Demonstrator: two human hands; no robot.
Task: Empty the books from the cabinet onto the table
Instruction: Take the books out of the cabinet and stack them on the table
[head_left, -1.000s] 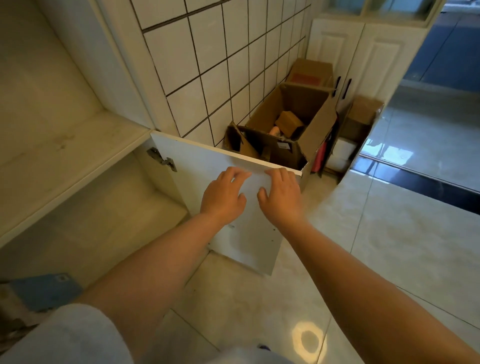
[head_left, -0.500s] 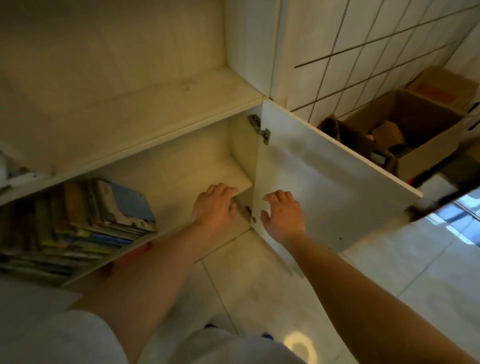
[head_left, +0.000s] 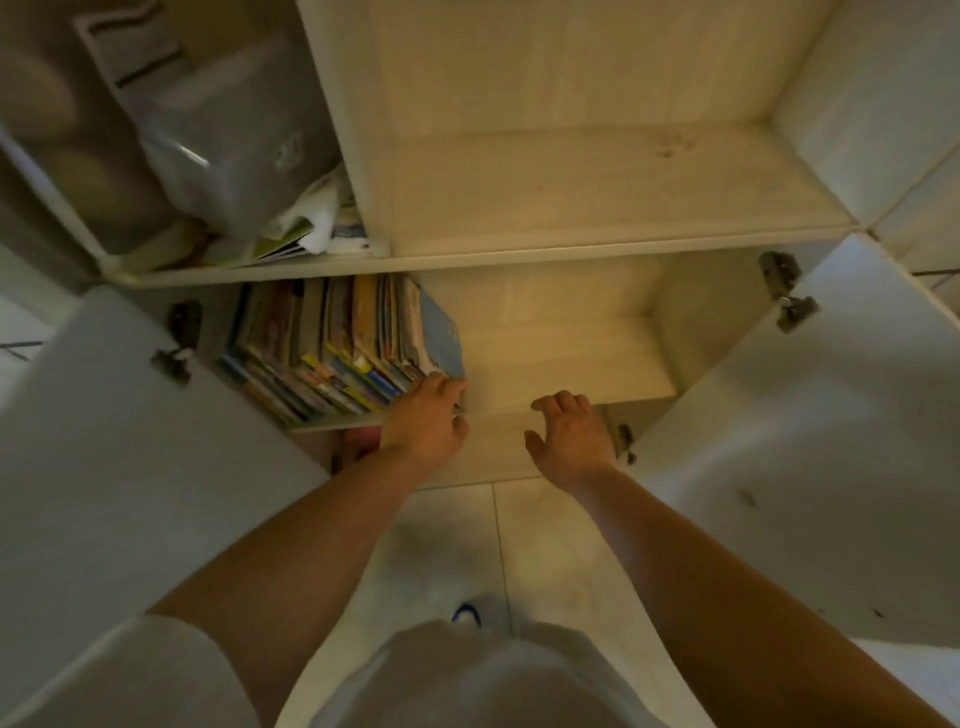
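A row of thin, colourful books (head_left: 332, 343) stands in the left half of the lower cabinet compartment (head_left: 561, 358), leaning left, with a light blue book (head_left: 441, 332) at its right end. My left hand (head_left: 426, 415) reaches to the near bottom corner of the rightmost books, and its fingertips touch their edges. My right hand (head_left: 569, 436) hovers with loosely spread fingers over the shelf's front edge, right of the books, holding nothing. No table is in view.
Both white cabinet doors stand wide open, the left door (head_left: 130, 467) and the right door (head_left: 810, 467). The upper right shelf (head_left: 597, 187) is bare. The upper left compartment holds a clear plastic bag (head_left: 228, 119) and papers. The tiled floor (head_left: 493, 545) lies below.
My view has swung left, from the right door to the cabinet's inside. My left hand moved left onto the books. My right hand left the door and moved to the shelf's front.
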